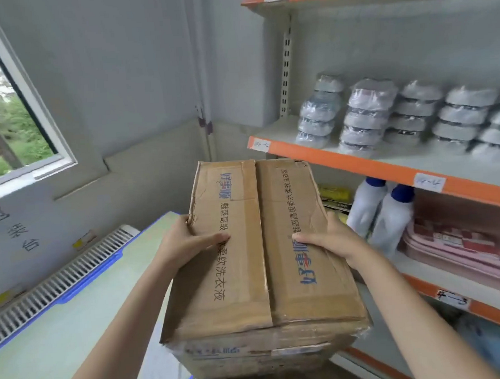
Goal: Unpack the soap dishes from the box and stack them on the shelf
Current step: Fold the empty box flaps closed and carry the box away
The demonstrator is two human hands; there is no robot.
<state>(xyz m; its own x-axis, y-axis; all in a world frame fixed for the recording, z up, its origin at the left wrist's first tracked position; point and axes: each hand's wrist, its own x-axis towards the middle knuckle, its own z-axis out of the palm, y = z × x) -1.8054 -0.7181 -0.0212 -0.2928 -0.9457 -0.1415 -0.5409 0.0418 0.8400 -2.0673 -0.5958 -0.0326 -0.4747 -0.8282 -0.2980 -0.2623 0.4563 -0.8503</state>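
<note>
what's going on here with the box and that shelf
A person holds a closed cardboard box with both hands: the left hand on its left side, thumb lying over the top flap, the right hand likewise on the right. The flaps are still shut, so nothing from it is unpacked yet. On the orange-edged shelf to the right, wrapped soap dishes already stand in several stacks.

Stacks filled the shelf back; its front strip lay open. The box blocked the aisle.
</note>
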